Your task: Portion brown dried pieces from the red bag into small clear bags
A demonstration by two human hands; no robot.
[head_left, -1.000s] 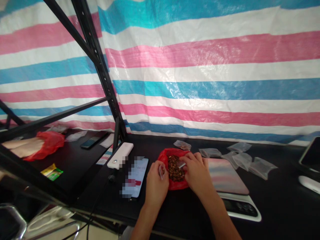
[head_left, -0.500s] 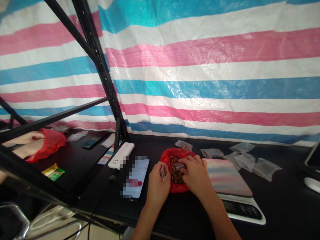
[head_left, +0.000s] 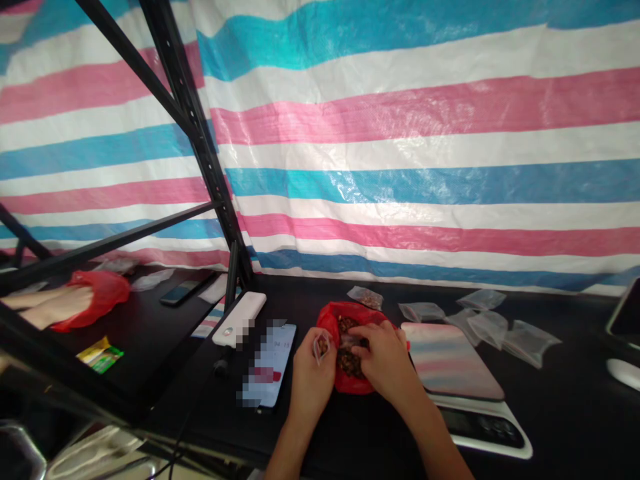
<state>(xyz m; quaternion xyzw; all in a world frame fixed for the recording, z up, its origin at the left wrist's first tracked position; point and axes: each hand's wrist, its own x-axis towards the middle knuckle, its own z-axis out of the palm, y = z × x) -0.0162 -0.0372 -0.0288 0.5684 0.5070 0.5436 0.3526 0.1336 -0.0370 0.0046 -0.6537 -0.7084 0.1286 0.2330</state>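
Observation:
A red plastic bag point(head_left: 345, 311) lies with its mouth wide, full of small brown, grain-like pieces point(head_left: 351, 363). At its left rim my left hand point(head_left: 311, 373) is closed around a small clear plastic bag point(head_left: 321, 347) with some brown pieces inside. My right hand point(head_left: 385, 353) reaches over the red bag from the right. Its thumb and fingers pinch a small clear plastic thing point(head_left: 353, 340) among the pieces; its exact shape is partly hidden. Just right of that hand is a white digital scale point(head_left: 523, 443) with a shiny pinkish plate point(head_left: 455, 360).
Clear plastic bags point(head_left: 493, 327) lie behind the scale, and a filled one point(head_left: 366, 297) behind the red bag. Left are a phone point(head_left: 273, 367) and a white power bank point(head_left: 240, 319). Beyond a black metal post point(head_left: 200, 140), another person's arms point(head_left: 63, 305) reach into a red bag point(head_left: 107, 293).
My right hand has shifted slightly within the red bag, with the clear thing now lower among the pieces. The small bag's mouth in my left hand shows wider. The other person's hand has gone into their bag.

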